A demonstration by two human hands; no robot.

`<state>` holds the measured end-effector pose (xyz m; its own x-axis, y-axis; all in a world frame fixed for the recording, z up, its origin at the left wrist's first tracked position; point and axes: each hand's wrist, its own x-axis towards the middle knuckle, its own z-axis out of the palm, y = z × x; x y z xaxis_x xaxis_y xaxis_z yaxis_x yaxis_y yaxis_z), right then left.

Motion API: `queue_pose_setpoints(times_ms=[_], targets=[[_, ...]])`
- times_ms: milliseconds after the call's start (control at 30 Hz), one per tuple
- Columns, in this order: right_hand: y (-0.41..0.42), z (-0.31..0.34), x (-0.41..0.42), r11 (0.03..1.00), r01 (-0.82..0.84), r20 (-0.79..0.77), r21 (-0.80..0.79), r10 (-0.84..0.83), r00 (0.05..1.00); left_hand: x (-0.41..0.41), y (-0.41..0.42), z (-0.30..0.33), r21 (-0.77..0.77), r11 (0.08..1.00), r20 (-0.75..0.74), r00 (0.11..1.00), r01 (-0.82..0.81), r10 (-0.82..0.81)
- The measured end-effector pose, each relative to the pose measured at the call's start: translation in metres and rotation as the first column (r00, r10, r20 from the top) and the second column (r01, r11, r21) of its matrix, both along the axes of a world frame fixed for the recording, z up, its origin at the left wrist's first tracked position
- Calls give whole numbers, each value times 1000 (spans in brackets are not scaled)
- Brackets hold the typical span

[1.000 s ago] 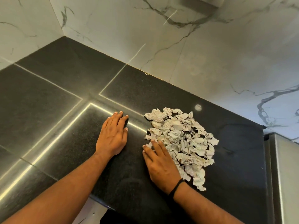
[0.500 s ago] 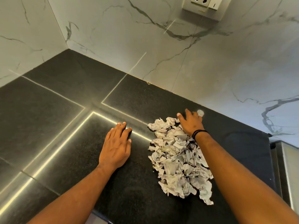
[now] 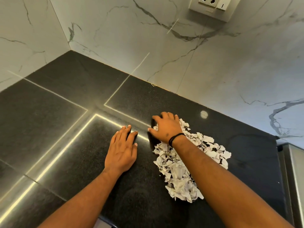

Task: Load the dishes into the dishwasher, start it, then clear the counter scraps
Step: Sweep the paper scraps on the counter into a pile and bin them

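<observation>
Paper scraps [image 3: 185, 163]: loose pile of torn white pieces on black counter [image 3: 69, 132], right of centre, reaching toward front edge. Right hand [image 3: 166, 127]: placed on far end of pile, palm down, fingers spread and slightly bent over scraps, thumb tip on counter; black band [image 3: 176, 138] at wrist. Left hand [image 3: 122, 152]: flat on counter just left of pile, fingers straight and together, holding nothing, clear of scraps. Marble backsplash [image 3: 164, 51] behind counter; wall socket [image 3: 211, 7] at top right.
</observation>
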<state>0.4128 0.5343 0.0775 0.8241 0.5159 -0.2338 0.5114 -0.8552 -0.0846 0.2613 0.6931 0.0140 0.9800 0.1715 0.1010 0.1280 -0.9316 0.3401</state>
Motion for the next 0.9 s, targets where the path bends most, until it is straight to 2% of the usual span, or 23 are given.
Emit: queue_pose_setpoints(times_ms=[67,200,300,367,433,533,600,700,800,900], targets=[[2,-4,-6,1000,14,-16,7,-14,1000,0,0,0,8,1000,1,1000,1,-1],[-25,-7,-19,998,48,106,28,-51,993,1,0,0,7,1000,2,1000,0,0],[-54,-4,-21,983,89,164,163,-116,980,0,0,0,11,1000,4,1000,1,-1],[-71,0,-12,951,174,198,256,-228,953,1,0,1,11,1000,0,1000,2,-2],[-84,3,0,915,302,152,269,-350,924,1,0,1,10,1000,-1,1000,4,-4],[-99,0,10,886,438,21,150,-446,895,0,0,2,8,1000,-5,1000,4,-4],[-106,-3,5,884,450,-40,128,-449,893,0,0,2,6,1000,-6,1000,7,-7],[-115,-9,-14,900,402,-12,168,-406,914,0,0,3,-1,1000,-2,1000,3,-3],[-131,-9,-31,875,379,-9,302,-395,919,-1,-1,3,-1,1000,1,1000,7,-7],[-155,-6,-46,707,408,8,577,-505,863,0,0,5,-8,1000,6,1000,10,-10]])
